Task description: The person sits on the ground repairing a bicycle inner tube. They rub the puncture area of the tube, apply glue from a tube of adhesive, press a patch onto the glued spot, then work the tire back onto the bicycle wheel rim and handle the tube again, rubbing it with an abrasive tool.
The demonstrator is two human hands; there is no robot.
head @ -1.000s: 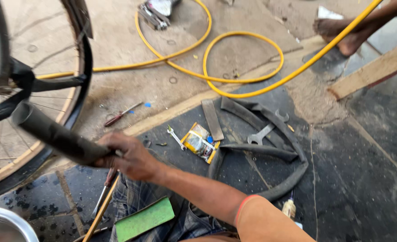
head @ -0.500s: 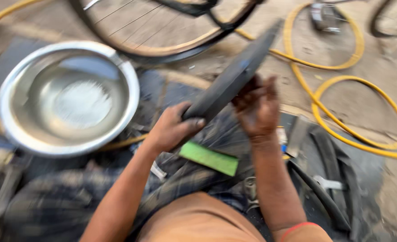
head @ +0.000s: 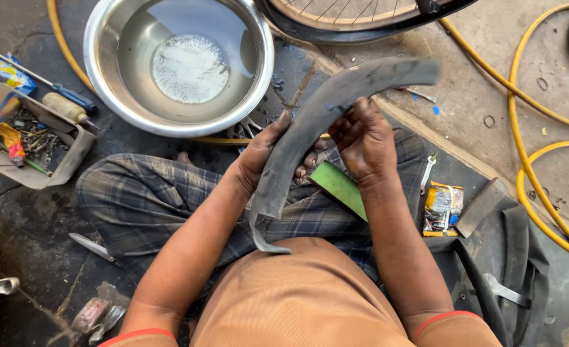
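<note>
floor (head: pixel 541 58): dark stone | on it: steel bowl (head: pixel 104 77), yellow hose (head: pixel 522 109), parts tray (head: pixel 72 154)

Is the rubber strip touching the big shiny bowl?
Apart. The head view shows the rubber strip in both hands, with dark floor between it and the metal bowl.

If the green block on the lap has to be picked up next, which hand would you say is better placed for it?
Probably the right hand: it grips the black rubber strip directly above the green block. The left hand also holds the strip, but the strip lies between it and the block.
</note>
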